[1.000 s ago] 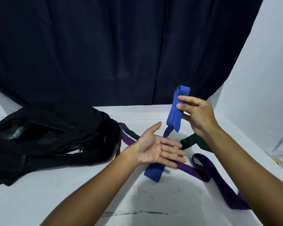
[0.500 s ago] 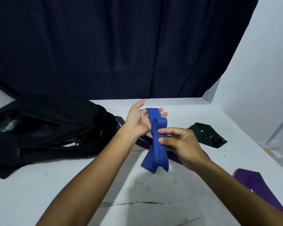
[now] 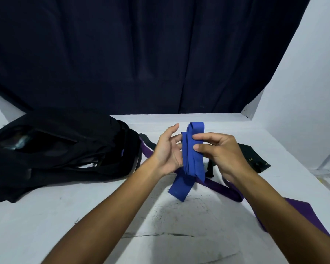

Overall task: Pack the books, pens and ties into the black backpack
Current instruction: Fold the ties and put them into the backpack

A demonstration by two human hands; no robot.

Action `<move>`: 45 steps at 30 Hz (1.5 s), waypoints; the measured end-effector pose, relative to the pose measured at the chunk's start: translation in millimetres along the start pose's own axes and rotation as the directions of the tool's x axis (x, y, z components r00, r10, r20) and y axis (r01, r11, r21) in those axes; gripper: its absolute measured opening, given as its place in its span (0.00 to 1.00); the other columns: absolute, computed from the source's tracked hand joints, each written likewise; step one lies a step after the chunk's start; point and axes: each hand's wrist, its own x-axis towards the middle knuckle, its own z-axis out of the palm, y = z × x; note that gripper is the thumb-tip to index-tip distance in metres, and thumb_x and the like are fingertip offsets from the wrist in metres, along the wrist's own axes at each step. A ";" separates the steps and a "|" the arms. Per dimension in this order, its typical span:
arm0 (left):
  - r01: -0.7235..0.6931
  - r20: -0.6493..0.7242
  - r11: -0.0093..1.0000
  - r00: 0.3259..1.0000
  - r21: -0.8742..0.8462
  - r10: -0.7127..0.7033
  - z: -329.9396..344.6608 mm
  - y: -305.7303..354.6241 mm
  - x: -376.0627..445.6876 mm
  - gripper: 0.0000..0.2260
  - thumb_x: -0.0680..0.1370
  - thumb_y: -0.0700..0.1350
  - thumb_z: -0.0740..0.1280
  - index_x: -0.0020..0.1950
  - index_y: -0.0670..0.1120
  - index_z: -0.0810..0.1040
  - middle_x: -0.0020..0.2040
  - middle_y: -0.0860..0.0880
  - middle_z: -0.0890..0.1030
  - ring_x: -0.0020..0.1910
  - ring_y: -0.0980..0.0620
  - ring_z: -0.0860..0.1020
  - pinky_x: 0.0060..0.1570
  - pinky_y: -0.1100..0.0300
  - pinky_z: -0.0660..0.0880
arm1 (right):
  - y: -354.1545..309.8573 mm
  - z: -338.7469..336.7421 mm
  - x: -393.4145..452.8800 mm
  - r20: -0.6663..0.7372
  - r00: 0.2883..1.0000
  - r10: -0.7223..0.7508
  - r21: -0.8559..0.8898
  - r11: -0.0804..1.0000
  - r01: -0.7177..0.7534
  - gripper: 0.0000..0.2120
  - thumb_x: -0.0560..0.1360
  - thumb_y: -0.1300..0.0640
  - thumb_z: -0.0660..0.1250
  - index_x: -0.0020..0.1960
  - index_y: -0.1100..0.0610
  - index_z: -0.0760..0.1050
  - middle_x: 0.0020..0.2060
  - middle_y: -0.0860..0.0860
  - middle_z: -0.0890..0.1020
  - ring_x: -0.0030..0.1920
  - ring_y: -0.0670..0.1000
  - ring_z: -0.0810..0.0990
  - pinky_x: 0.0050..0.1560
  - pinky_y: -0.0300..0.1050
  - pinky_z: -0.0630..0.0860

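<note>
Blue tie (image 3: 192,155) is mid-fold, held upright at centre frame between both hands, w/ its wide end hanging down to brush the white surface (image 3: 46,225) at about 6 o'clock of the hands. Right hand (image 3: 225,155) pinches the stacked folds, thumb and forefinger curled onto the front face; left hand (image 3: 168,151) backs the bundle from the 9 o'clock side, palm against it and fingers mostly straight, so it's supporting rather than gripping

Black backpack (image 3: 61,147) lies on its side at 9 o'clock, mouth gaping toward the camera; something pale shows inside near the left end, too dim to name, so can't tell if books or pens are already in. None are visible out on the surface, which suggests, as a guess, they're packed

Left to do, by my read: 3 ties. Blue one needs its last fold, then goes in the bag. Purple tie (image 3: 223,187) is unfolded, running from behind the hands out to 4 o'clock. Dark tie (image 3: 253,159) lies partly bunched at 3 o'clock, just beyond the right wrist. Roughly past halfway, w/ folding and stowing still ahead
</note>
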 end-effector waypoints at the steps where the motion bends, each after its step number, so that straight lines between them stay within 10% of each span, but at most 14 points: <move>1: 0.004 0.025 1.000 1.000 -0.010 -0.004 -0.1 -0.8 -0.7 0.25 0.74 0.58 0.64 0.62 0.40 0.77 0.54 0.40 0.78 0.48 0.41 0.78 0.63 0.39 0.70 | 1.0 2.2 1.0 -0.005 1.000 -0.001 -0.011 1.000 0.001 0.13 0.70 0.71 0.71 0.46 0.55 0.83 0.45 0.52 0.86 0.46 0.51 0.85 0.47 0.42 0.82; 7: -0.108 0.186 0.986 0.979 0.124 0.084 -1.3 -3.5 -5.0 0.20 0.70 0.42 0.71 0.61 0.39 0.75 0.55 0.37 0.76 0.53 0.38 0.76 0.61 0.34 0.70 | 5.6 8.0 3.8 -0.005 1.000 0.011 -0.025 1.000 -0.011 0.12 0.70 0.72 0.71 0.46 0.57 0.83 0.43 0.54 0.86 0.43 0.50 0.85 0.41 0.40 0.81; 12: -0.195 0.170 0.959 0.972 0.207 0.161 -2.9 -11.3 -6.7 0.28 0.65 0.26 0.68 0.63 0.44 0.76 0.46 0.38 0.79 0.42 0.44 0.82 0.49 0.49 0.80 | 7.3 9.1 5.2 0.002 1.000 0.026 -0.066 0.997 -0.026 0.12 0.70 0.71 0.71 0.49 0.58 0.83 0.42 0.58 0.85 0.42 0.57 0.84 0.44 0.49 0.82; 15: -0.216 0.197 0.957 0.964 0.193 0.178 -3.6 -12.4 -5.8 0.28 0.65 0.25 0.66 0.62 0.45 0.76 0.46 0.38 0.79 0.41 0.44 0.83 0.48 0.50 0.81 | 6.4 8.3 4.2 0.003 1.000 -0.001 -0.086 0.996 0.001 0.11 0.71 0.69 0.71 0.49 0.57 0.83 0.40 0.58 0.84 0.36 0.53 0.82 0.33 0.41 0.78; 19: -0.235 0.260 0.949 0.949 0.212 0.177 -4.9 -10.8 -6.8 0.29 0.67 0.26 0.67 0.64 0.46 0.74 0.51 0.37 0.78 0.45 0.41 0.81 0.53 0.44 0.78 | 4.6 7.3 5.3 0.033 0.999 0.036 -0.039 0.999 -0.035 0.09 0.72 0.69 0.69 0.50 0.60 0.83 0.45 0.57 0.85 0.45 0.57 0.85 0.48 0.59 0.81; 23: -0.284 0.063 0.898 0.958 0.335 0.280 3.3 0.7 -13.8 0.09 0.77 0.40 0.69 0.57 0.44 0.78 0.49 0.42 0.82 0.45 0.45 0.81 0.40 0.51 0.81 | -7.0 2.7 7.9 0.081 0.997 0.016 0.026 1.000 -0.018 0.10 0.71 0.71 0.69 0.47 0.59 0.83 0.44 0.57 0.86 0.48 0.58 0.84 0.52 0.53 0.81; 26: -0.484 -0.210 0.777 0.777 0.402 0.593 4.9 13.1 -10.9 0.07 0.80 0.43 0.62 0.45 0.45 0.78 0.38 0.46 0.79 0.35 0.51 0.75 0.33 0.59 0.72 | -23.3 -6.6 11.7 0.146 0.989 0.004 0.143 0.989 -0.025 0.11 0.71 0.72 0.67 0.45 0.58 0.82 0.41 0.53 0.86 0.43 0.51 0.84 0.44 0.44 0.81; 28: -0.569 -0.119 0.675 0.716 0.470 0.688 5.4 22.0 -4.6 0.09 0.78 0.46 0.60 0.46 0.47 0.79 0.42 0.50 0.81 0.42 0.54 0.77 0.45 0.59 0.73 | -35.2 -9.7 14.4 0.182 0.983 0.006 0.213 0.976 -0.045 0.11 0.72 0.72 0.66 0.47 0.60 0.82 0.40 0.53 0.85 0.40 0.50 0.83 0.42 0.44 0.82; 32: -0.484 0.112 0.830 0.874 0.278 0.473 17.5 26.2 1.2 0.17 0.76 0.52 0.57 0.56 0.45 0.78 0.49 0.46 0.80 0.51 0.47 0.76 0.55 0.54 0.73 | -58.3 -7.6 21.5 0.198 0.979 -0.050 0.278 0.961 -0.007 0.10 0.73 0.72 0.64 0.48 0.61 0.80 0.39 0.54 0.85 0.38 0.50 0.83 0.41 0.44 0.82; 40: -0.199 0.331 0.952 0.937 0.232 0.115 14.5 5.1 -5.5 0.30 0.79 0.61 0.48 0.59 0.38 0.76 0.48 0.38 0.84 0.44 0.41 0.84 0.51 0.49 0.79 | -97.4 -17.0 39.1 0.057 0.986 -0.156 0.292 0.947 0.133 0.10 0.74 0.70 0.65 0.49 0.60 0.80 0.39 0.53 0.84 0.38 0.50 0.82 0.45 0.44 0.82; 45: -0.292 0.196 0.933 0.947 0.209 0.253 25.5 24.5 -0.1 0.15 0.82 0.49 0.58 0.64 0.44 0.75 0.51 0.43 0.84 0.44 0.40 0.84 0.42 0.51 0.81 | -94.5 -14.2 35.3 0.079 0.986 -0.146 0.248 0.961 0.123 0.10 0.74 0.70 0.65 0.48 0.59 0.80 0.38 0.51 0.85 0.37 0.49 0.83 0.40 0.40 0.80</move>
